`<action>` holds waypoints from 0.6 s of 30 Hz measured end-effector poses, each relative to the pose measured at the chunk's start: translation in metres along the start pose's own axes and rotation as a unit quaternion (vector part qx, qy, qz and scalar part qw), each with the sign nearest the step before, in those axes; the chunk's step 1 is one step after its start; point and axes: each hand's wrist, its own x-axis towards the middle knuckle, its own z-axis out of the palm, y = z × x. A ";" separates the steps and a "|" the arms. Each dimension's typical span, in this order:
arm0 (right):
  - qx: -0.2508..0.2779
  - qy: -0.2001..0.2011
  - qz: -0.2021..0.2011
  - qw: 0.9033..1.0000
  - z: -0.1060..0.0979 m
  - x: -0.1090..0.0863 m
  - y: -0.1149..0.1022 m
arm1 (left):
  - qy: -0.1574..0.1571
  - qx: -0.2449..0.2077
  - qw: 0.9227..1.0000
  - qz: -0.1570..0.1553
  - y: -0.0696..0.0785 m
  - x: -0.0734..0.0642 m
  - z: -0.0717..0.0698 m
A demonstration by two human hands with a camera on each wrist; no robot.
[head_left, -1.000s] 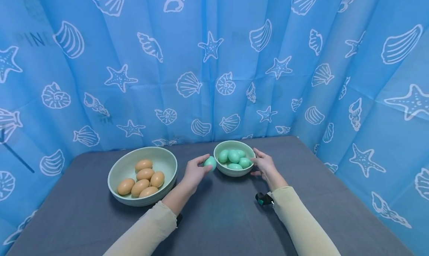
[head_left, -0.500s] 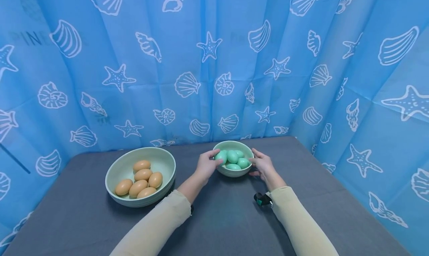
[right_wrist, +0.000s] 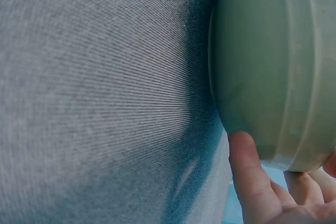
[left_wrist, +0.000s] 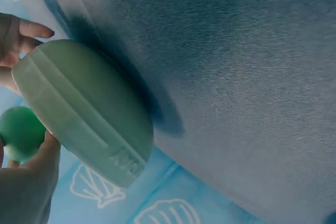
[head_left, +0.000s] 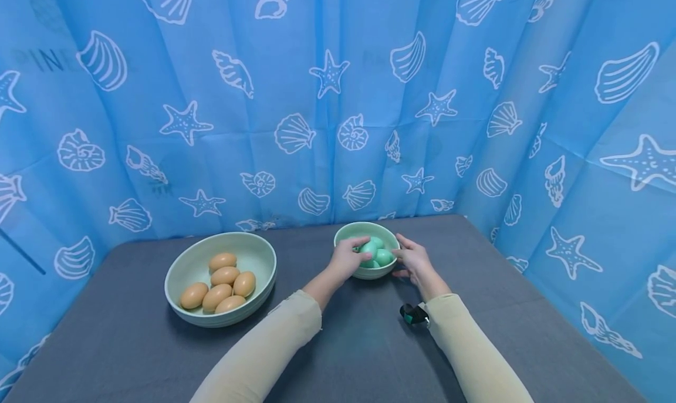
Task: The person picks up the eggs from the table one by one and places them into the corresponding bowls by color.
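The small pale green bowl (head_left: pixel 367 273) stands on the grey cloth with several mint-green eggs (head_left: pixel 384 256) inside. My left hand (head_left: pixel 345 258) is over its left side, covering part of the eggs. In the left wrist view its thumb and fingers pinch a green egg (left_wrist: pixel 22 132) just above the bowl's rim. My right hand (head_left: pixel 416 260) holds the bowl's right side, with fingers (right_wrist: pixel 245 153) against the outer wall in the right wrist view. To the left stands a larger pale green bowl (head_left: pixel 263 250), where several brown eggs (head_left: pixel 216 297) lie.
A dark grey cloth (head_left: pixel 359 356) covers the table. Behind and to the right hangs a blue curtain (head_left: pixel 296 68) with white shells and starfish, close to the table's back edge. A black strap (head_left: pixel 413 314) is at the right wrist.
My left hand has moved right with a green egg, from beside the small bowl to over it. The right hand stays on the bowl. The head view has shifted slightly.
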 end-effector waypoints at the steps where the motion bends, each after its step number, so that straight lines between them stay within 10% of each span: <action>1: -0.002 0.001 0.000 1.000 0.000 0.000 0.000 | -0.004 0.009 1.000 0.004 0.000 0.002 0.001; 18: -0.006 -0.005 -0.006 1.000 0.001 0.000 -0.001 | -0.044 0.100 0.994 -0.008 -0.005 0.012 0.013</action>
